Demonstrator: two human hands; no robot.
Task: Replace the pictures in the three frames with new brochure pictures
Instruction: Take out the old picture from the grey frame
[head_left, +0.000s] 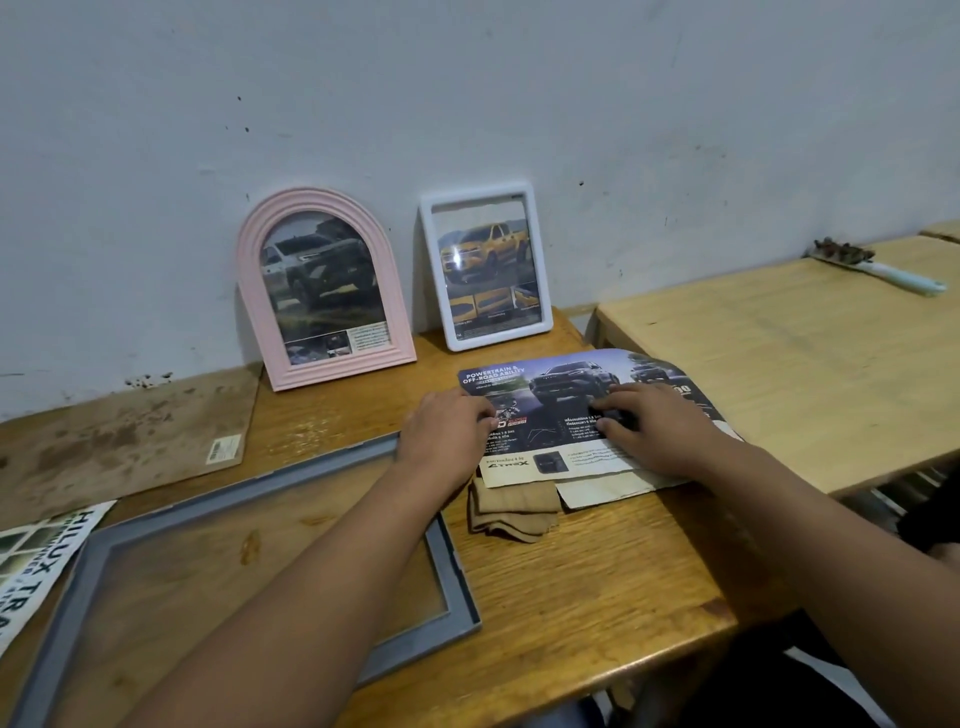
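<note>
Both forearms reach in from the near edge toward a brochure (582, 410) lying flat on the counter (571, 571). Left fingers (483, 415) lie straight and close together, pressing the sheet's left edge; the left hand (447, 431) rests palm down. Right fingers (613, 410) are spread slightly apart and lie flat on the dark truck print near the sheet's middle, with the right hand (660, 431) covering its lower right part. Neither hand curls round anything.

Just under the fingers, at the brochure's near edge, a second paper (597, 491) sticks out, and a folded tan cloth (509, 512) lies partly beneath both.

Left of the left fingers and nearer the camera, a grey frame (452, 566) lies flat with no picture in it, the wood showing through; the left forearm crosses over it. Beyond that frame's far side lies a brown backing board (124, 436) with a small label. At the far left edge a cut brochure piece (36, 566) with large lettering lies beside the grey frame.

Beyond the fingers, against the wall (467, 104), two frames stand tilted back: a pink arched frame (324, 286) holding a dark truck picture, and to its right a white frame (485, 270) holding a yellow truck picture.

Right of the right fingers, well apart, a second table (805, 353) carries a brush (878, 267).
</note>
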